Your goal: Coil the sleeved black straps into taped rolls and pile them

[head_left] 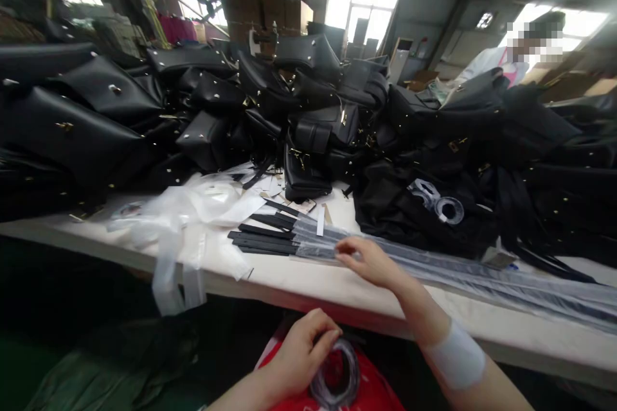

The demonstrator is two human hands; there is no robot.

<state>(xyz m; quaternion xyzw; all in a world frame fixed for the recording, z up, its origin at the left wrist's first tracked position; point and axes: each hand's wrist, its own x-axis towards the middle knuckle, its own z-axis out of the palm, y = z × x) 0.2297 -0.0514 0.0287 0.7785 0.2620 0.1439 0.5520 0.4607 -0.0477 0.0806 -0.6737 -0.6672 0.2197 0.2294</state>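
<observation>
My right hand (367,261) reaches over the white table (299,279) and its curled fingers pinch the plastic-wrapped black straps (337,245) lying along the front edge. Below the table edge, my left hand (299,351) is closed around a coiled strap in a clear sleeve (337,376), held over something red (371,392). A white band wraps my right wrist.
A big heap of black handbags (308,115) with gold fittings fills the table's back. Loose clear plastic bags (193,212) lie at the left front and hang over the edge. A dark cloth with rolled strips (438,202) lies right. Another person (501,58) stands far right.
</observation>
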